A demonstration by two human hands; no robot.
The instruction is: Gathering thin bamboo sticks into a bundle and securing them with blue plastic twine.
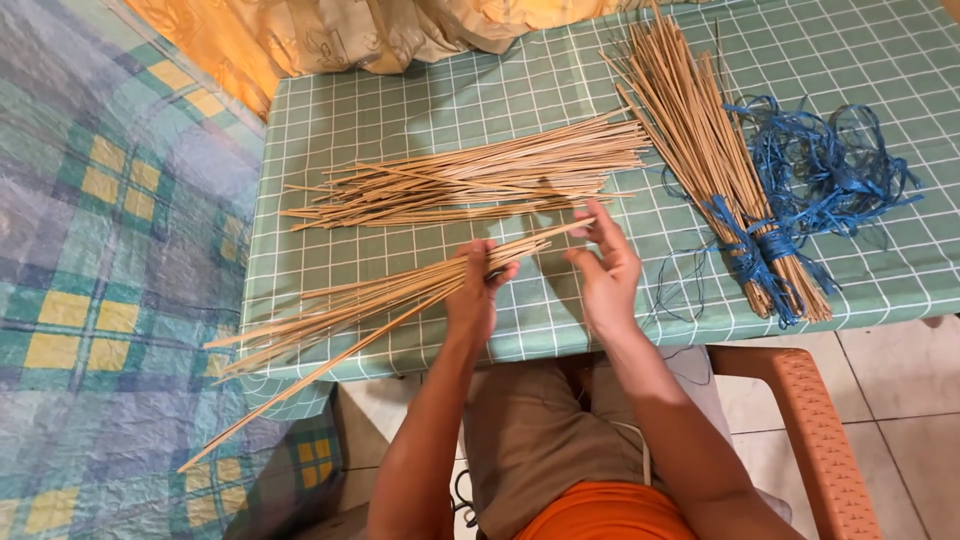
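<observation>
— What is seen nearest the camera?

— Orange cloth (pixel 605 515) and brown shorts (pixel 535 440) are seen at the near edge, with an orange plastic chair arm (pixel 815 430) to the right of them.

— And the hands?

— Both are held over the near edge of a table covered in green checked cloth (pixel 400 110). The left hand (pixel 473 295) is closed around a bundle of thin sticks (pixel 380 300), gripped near its right end; the long part of the bundle is fanned out to the left, past the table edge, over a blue and yellow plaid fabric (pixel 100 260). The right hand (pixel 605 270) is held just beside it, fingers spread apart, with the fingertips laid against the tips of the same sticks.

— What is found farther back?

— A loose pile of sticks (pixel 470 180) is laid across the middle of the table, just beyond the hands. To the right, a tied bundle of sticks (pixel 720 160) is set at a slant, bound near its near end with blue raffia string (pixel 765 250). A tangle of the same blue string (pixel 830 165) is heaped just beside it. At the far edge, a yellow patterned cloth (pixel 350 30) is draped.
</observation>
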